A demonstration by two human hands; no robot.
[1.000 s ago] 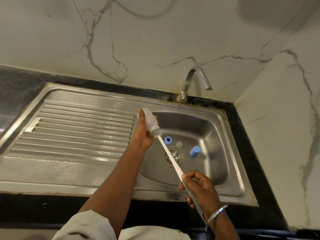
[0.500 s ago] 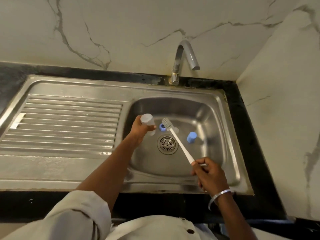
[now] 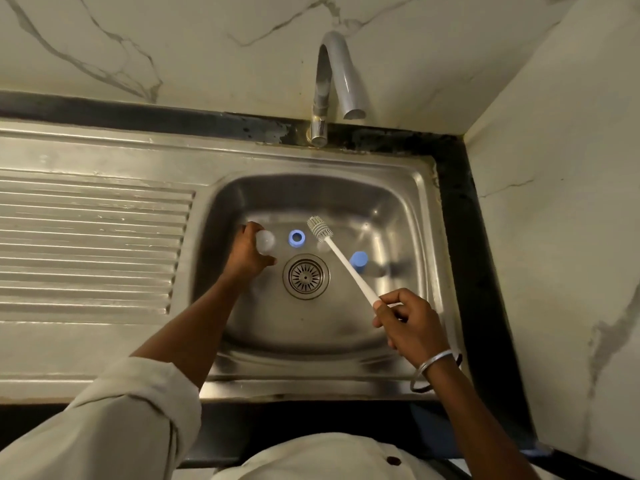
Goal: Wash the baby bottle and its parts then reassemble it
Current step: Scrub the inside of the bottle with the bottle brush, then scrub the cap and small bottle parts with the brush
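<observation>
My left hand [image 3: 246, 255] grips the clear baby bottle [image 3: 265, 241] low in the steel sink basin [image 3: 398, 216], left of the drain [image 3: 306, 276]. My right hand [image 3: 408, 320] holds the white bottle brush [image 3: 341, 256] by its handle; the bristle head points up-left above the basin floor, clear of the bottle. A blue screw ring [image 3: 296, 238] lies on the basin floor between the bottle and the brush head. A blue cap [image 3: 358, 261] stands right of the drain. A faint clear part [image 3: 324, 246] lies under the brush.
A curved metal tap [image 3: 337, 74] rises behind the basin, with no water running. A ribbed steel drainboard [image 3: 93, 244] stretches to the left. Marble walls close the back and right side. A black counter edge [image 3: 460, 237] frames the sink.
The brush has come out of the bottle and swung right. My left hand has lowered the bottle into the basin near the blue ring. The camera has tilted further down.
</observation>
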